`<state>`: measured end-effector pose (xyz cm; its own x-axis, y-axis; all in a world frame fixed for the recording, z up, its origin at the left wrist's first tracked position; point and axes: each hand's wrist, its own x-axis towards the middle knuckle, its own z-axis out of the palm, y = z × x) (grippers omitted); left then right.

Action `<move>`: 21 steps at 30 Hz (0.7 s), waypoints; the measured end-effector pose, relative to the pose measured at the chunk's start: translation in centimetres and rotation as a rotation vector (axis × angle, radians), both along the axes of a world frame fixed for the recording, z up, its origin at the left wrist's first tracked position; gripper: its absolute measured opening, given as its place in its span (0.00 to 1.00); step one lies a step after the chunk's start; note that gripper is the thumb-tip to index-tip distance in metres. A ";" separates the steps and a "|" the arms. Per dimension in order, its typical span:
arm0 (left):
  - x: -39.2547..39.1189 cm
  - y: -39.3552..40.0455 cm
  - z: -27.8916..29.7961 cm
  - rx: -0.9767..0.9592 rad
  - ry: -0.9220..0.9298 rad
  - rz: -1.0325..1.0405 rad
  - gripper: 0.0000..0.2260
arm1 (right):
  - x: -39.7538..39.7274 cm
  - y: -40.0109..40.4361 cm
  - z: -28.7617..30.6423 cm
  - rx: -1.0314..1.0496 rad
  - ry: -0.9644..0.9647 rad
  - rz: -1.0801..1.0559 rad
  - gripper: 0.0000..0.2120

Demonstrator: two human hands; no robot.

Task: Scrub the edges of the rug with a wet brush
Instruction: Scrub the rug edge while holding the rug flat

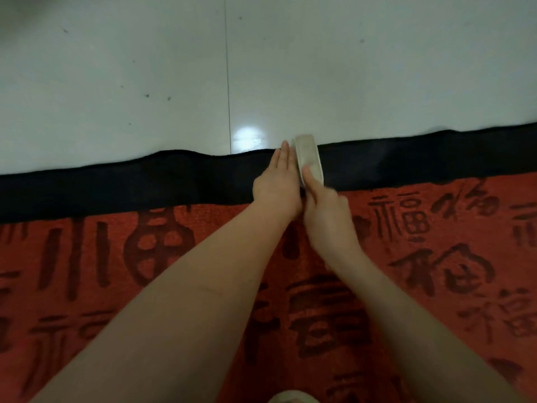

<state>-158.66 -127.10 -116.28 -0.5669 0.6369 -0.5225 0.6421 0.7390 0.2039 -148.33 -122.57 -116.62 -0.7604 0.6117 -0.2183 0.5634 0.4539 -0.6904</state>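
Floor [116, 68]: pale glossy tiles filling the upper part of the view, one grout line running 12 to 6, a round light glare where that line meets the rug, scattered dark specks.

Rug [145, 286]: covers the lower half, red-orange field with dark seal-style Chinese characters all over. One at about 2 o'clock reads 福; the rest are too stylised or blurred to read. No brand or label seen. Black border [116, 184] runs 9 to 3 along the far edge, slightly wavy at left, lying on the tiles.

Both bare forearms reach in from 6 o'clock and meet near centre on the black border.

Left hand [277, 184]: flat, fingers straight and together, pressing down on the border, fingertips at the rug's far edge, just beside the brush.

Right hand [327, 207]: motion-blurred, fingers wrapped round the near end of the brush, thumb on top.

Brush [309, 159]: pale, oblong, pointing to 12, lying on the black border with its far tip at the rug's edge, touching the left hand's side. Wetness cannot be told.

Small pale object [293, 397] at 6 o'clock, cut off by the frame, unidentifiable.
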 end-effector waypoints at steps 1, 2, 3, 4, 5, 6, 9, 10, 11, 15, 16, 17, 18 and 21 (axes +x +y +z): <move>0.0 -0.1 0.0 -0.002 -0.007 0.008 0.50 | 2.3 -1.1 0.8 -0.015 0.019 0.021 0.23; 0.0 -0.1 0.0 -0.014 -0.020 0.008 0.55 | 3.0 -1.2 1.3 0.002 0.014 0.043 0.23; -0.2 -0.1 0.1 -0.026 -0.039 0.014 0.59 | 1.9 -0.2 1.0 0.061 -0.016 0.070 0.23; -0.4 -0.1 0.4 -0.042 -0.058 0.010 0.62 | 0.0 1.2 0.5 0.105 -0.058 0.088 0.22; -0.7 -0.4 0.7 -0.069 -0.071 -0.008 0.65 | -2.4 2.6 0.1 0.120 -0.080 0.102 0.22; -0.9 -0.9 0.7 -0.102 -0.060 -0.028 0.66 | -4.5 3.3 0.2 0.107 -0.087 0.096 0.21; -3.1 -4.1 1.1 -0.227 0.055 -0.077 0.67 | -5.0 1.2 0.0 0.121 -0.066 0.074 0.21; -4.1 -5.6 1.5 -0.260 0.068 -0.085 0.67 | -3.0 -1.0 0.1 0.121 -0.061 0.086 0.22; -5.1 -7.1 1.9 -0.282 0.057 -0.100 0.66 | -0.6 -3.6 0.6 0.089 -0.044 0.103 0.23; -5.9 -8.4 1.8 -0.259 -0.049 -0.089 0.65 | -1.9 -4.8 -0.2 0.092 -0.073 0.081 0.24; -5.5 -8.2 1.4 -0.253 -0.053 -0.049 0.66 | -4.1 -3.9 -0.6 0.109 -0.083 0.078 0.23; -5.0 -7.8 1.1 -0.246 -0.047 -0.008 0.66 | -6.0 -2.9 -0.3 0.116 -0.084 0.075 0.23; -4.6 -7.6 0.8 -0.237 -0.041 0.030 0.67 | -6.9 -2.7 -0.3 0.117 -0.091 0.069 0.22; -4.2 -8.2 0.2 -0.161 -0.051 0.066 0.67 | -3.5 -5.8 0.4 0.086 -0.056 0.089 0.23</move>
<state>-162.83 -135.26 -116.10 -0.5749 0.5047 -0.6441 0.5826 0.8052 0.1109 -151.83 -128.41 -116.27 -0.8008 0.5604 -0.2116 0.5547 0.5605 -0.6149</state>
